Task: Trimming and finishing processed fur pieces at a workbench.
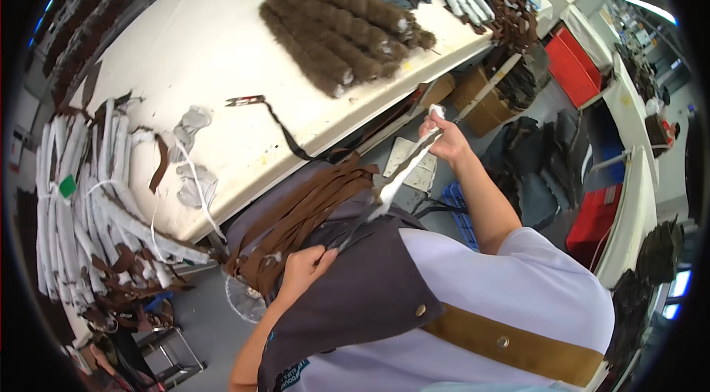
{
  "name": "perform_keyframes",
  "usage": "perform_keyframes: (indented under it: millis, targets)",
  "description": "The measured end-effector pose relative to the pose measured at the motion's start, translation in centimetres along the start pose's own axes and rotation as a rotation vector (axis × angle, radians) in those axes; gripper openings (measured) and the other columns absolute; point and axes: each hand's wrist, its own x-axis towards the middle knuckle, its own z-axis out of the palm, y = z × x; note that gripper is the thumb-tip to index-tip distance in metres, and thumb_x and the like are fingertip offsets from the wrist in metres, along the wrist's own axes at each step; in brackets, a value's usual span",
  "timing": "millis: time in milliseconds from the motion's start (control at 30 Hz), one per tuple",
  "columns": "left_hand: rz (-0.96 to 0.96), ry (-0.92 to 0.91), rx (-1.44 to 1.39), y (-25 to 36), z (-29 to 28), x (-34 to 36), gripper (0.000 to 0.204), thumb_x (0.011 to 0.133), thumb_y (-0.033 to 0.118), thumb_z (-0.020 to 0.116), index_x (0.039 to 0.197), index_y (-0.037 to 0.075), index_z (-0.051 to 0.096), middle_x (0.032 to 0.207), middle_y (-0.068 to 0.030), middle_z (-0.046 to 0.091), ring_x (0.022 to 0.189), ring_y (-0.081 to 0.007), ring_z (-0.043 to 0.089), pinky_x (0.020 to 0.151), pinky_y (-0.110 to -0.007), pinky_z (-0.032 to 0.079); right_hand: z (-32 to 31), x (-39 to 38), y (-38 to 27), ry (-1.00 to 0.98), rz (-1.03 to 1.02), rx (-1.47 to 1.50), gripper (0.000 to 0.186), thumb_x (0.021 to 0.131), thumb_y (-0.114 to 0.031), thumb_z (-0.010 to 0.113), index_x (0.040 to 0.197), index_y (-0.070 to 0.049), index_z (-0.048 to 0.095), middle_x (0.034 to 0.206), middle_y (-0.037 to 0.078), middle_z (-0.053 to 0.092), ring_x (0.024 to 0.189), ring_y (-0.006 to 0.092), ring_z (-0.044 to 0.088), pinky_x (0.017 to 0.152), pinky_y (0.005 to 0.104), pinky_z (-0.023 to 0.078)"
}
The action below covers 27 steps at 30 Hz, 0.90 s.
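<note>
A long narrow strip, white with a dark brown band (396, 179), stretches diagonally between my two hands in front of my dark apron. Its upper end is in my right hand (447, 137), raised beyond the table edge, with fingers closed around it and a white bit poking out on top. Lower down, my left hand (305, 268) is closed at the strip's darker, thin end, near the apron. Beside the left hand, a bundle of flat brown strips (307, 207) lies across my lap. Whether the strip is fur or leather is hard to make out.
The white table (177, 44) carries rolled brown fur pieces (333, 33), small thread snips (244, 101) on a black strap, crumpled grey cloth (194, 122) and tied white rolls (81, 192) at left. Right of me are a blue crate (460, 214), a cardboard box (481, 107) and red bins (573, 66).
</note>
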Motion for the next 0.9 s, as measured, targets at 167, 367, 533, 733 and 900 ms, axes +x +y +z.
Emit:
perform_keyframes:
  millis: [167, 367, 533, 733, 900]
  targets:
    - [0.055, -0.036, -0.097, 2.6, 0.9, -0.7, 0.033, 0.079, 0.009, 0.061, 0.060, -0.002, 0.036, 0.053, -0.0125, 0.027, 0.047, -0.0157, 0.026, 0.043, -0.030, 0.027, -3.5, 5.9, 2.1, 0.402, -0.157, 0.027, 0.021, 0.092, -0.022, 0.046, 0.073, -0.015, 0.039, 0.053, -0.001, 0.031, 0.045, 0.0136, 0.034, 0.043, 0.0325, 0.034]
    - [-0.001, -0.021, -0.239, 2.3, 0.5, -1.1, 0.024, 0.071, 0.004, 0.056, 0.061, 0.001, 0.034, 0.055, -0.0087, 0.026, 0.047, -0.0132, 0.028, 0.044, -0.027, 0.026, -4.2, 9.0, 1.3, 0.582, -0.157, -0.015, 0.027, 0.089, -0.017, 0.038, 0.062, -0.016, 0.041, 0.047, -0.003, 0.028, 0.038, 0.0121, 0.032, 0.036, 0.0297, 0.030]
    - [-0.115, -0.105, -0.444, 3.0, -1.5, -1.0, 0.027, 0.079, 0.011, 0.053, 0.060, 0.003, 0.036, 0.052, -0.0060, 0.030, 0.047, -0.0120, 0.030, 0.045, -0.026, 0.027, -4.1, 8.6, -4.8, 0.566, -0.279, -0.014, 0.029, 0.089, -0.017, 0.035, 0.061, -0.016, 0.041, 0.045, -0.002, 0.028, 0.037, 0.0132, 0.031, 0.037, 0.0295, 0.031]
    - [-0.208, 0.013, -0.611, 2.8, -3.4, -3.5, 0.034, 0.088, 0.018, 0.050, 0.059, 0.005, 0.038, 0.050, -0.0027, 0.035, 0.046, -0.0106, 0.032, 0.046, -0.025, 0.029, 2.8, 6.2, -1.3, 0.179, -0.224, -0.148, 0.030, 0.091, -0.028, 0.050, 0.067, -0.015, 0.037, 0.052, -0.003, 0.027, 0.044, 0.0129, 0.030, 0.041, 0.0269, 0.029]
    - [0.134, 0.176, -1.771, 5.7, -6.0, 2.0, 0.029, 0.093, 0.030, 0.043, 0.102, 0.004, 0.053, 0.104, -0.0098, 0.055, 0.112, -0.0269, 0.047, 0.094, -0.036, 0.038, 9.1, 0.2, 4.9, 0.058, -0.129, -0.051, 0.040, 0.093, -0.029, 0.047, 0.060, -0.014, 0.029, 0.049, -0.004, 0.020, 0.043, 0.0104, 0.022, 0.042, 0.0248, 0.024]
